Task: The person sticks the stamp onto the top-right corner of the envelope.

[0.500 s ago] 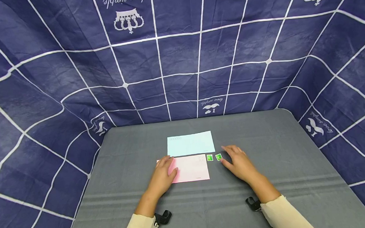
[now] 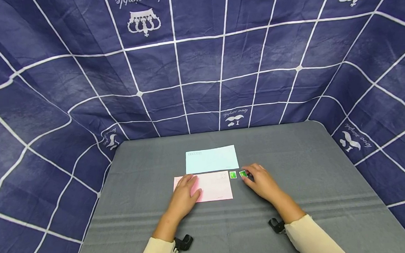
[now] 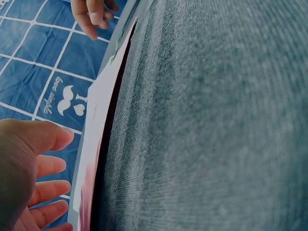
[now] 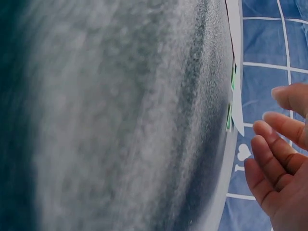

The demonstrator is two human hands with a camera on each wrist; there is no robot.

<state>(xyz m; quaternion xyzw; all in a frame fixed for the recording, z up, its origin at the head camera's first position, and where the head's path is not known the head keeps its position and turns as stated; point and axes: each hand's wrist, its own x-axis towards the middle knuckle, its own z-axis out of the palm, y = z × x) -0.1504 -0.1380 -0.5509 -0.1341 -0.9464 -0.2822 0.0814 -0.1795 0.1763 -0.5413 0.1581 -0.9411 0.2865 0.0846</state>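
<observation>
A pink envelope [image 2: 214, 188] lies flat on the grey cloth, and a pale blue envelope [image 2: 212, 160] lies just beyond it. Over the left part of the pink one is my left hand [image 2: 183, 198], fingers relaxed and holding nothing; the left wrist view shows a gap beneath them. Two small green stamps lie right of the pink envelope: a left stamp [image 2: 233, 175] and a slightly turned right stamp [image 2: 243, 174]. My right hand [image 2: 263, 183] hovers beside the right stamp with loosely bent fingers, and in the right wrist view its fingertips [image 4: 279, 92] are apart from both stamps.
Grey cloth [image 2: 141, 166] covers the table, with creases running across the front. A dark blue curtain [image 2: 198, 64] with white lines rises behind the table and at both sides. Each wrist carries a small black camera, such as the left camera [image 2: 184, 242].
My left hand has shifted slightly right over the pink envelope. The right hand has moved a little left, closer to the right stamp, with its fingers bent more. Envelopes and stamps stay put.
</observation>
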